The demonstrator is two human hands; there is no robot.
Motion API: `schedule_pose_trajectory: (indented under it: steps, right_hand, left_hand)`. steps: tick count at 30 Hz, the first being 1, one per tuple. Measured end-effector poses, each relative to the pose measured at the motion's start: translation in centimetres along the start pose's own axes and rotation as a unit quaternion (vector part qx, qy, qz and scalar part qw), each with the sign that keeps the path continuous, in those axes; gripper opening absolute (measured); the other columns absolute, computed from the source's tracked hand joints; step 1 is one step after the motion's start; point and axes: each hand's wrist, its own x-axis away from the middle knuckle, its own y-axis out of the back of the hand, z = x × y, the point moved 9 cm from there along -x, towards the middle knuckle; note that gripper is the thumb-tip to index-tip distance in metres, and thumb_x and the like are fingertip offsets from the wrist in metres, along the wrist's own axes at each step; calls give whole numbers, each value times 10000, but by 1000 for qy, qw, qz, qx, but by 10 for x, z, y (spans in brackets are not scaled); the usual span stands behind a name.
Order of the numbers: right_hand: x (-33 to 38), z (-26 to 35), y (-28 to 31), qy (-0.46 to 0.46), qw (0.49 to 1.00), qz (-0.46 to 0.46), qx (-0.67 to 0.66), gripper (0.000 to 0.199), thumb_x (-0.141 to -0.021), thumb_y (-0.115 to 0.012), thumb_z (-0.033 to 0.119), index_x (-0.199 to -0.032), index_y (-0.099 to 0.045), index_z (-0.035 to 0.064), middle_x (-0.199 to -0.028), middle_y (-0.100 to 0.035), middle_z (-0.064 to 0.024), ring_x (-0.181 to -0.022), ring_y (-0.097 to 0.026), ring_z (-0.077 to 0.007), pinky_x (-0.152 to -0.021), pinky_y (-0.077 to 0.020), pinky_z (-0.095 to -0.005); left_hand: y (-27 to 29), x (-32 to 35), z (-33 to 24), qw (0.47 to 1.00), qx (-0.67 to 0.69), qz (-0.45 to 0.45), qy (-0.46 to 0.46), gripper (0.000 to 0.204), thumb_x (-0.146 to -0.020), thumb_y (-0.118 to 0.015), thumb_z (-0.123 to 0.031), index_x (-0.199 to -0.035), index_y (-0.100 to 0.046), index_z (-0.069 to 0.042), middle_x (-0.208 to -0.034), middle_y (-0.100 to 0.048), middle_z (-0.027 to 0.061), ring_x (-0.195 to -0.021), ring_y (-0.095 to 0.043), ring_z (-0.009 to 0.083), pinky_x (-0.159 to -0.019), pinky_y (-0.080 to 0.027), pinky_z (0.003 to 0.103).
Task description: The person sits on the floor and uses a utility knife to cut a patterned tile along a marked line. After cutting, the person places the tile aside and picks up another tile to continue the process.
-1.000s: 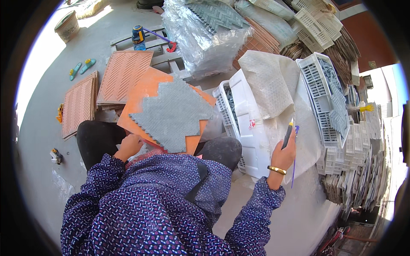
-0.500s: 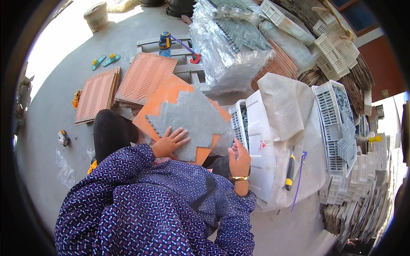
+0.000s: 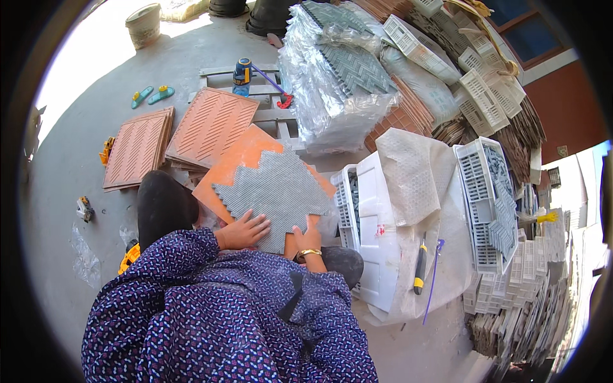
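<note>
A grey mesh-backed tile sheet [image 3: 271,191] with a stepped, zigzag outline lies over an orange board [image 3: 217,185] in front of me. My left hand [image 3: 244,231] rests flat on the sheet's near left part, fingers spread. At its near right edge is my right hand [image 3: 309,239], wearing a gold bracelet on the wrist. Its thumb and forefinger are apart and touch the sheet's edge; the other fingers are partly hidden. Clear plastic film [image 3: 327,225] shows just beyond the right hand, beside the sheet.
Ribbed orange moulds [image 3: 214,127] are stacked beyond the board. To the right stand a white crate [image 3: 345,207] and a wrapped surface bearing a yellow-black tool [image 3: 420,268]. Farther right, another crate [image 3: 469,185] holds grey tile pieces. Wrapped tile sheets [image 3: 345,83] pile up at the back.
My right hand has moved left, from beside the white crate to the tile sheet's near right edge. My left hand stays flat on the sheet. The whole view has shifted slightly.
</note>
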Motion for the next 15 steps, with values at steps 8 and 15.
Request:
schedule_pose_trajectory:
  steps: [8,15]
  right_hand:
    - [-9,-59,4,-230,826,-72,-510,301,-813,-455,108,-1094,-483,5,-879,-597,-82,-719,-567,-128,-568,-459,-236]
    - [-24,-55,16,-188,793,-95,-571,340,-797,-483,42,-1132,-442,3,-958,-563,-96,-799,-556,-153,-642,-481,-282]
  left_hand:
    - [52,-32,34,988,146,-22,47,263,-722,-584,-187,-932,-530,-38,-930,-596,107,-845,-581,248,-723,-456,348]
    - [214,-77,101,936,228,-186,194,104,-727,-566,-101,-802,-549,-31,-616,-563,116,-644,-568,295,-550,-425,370]
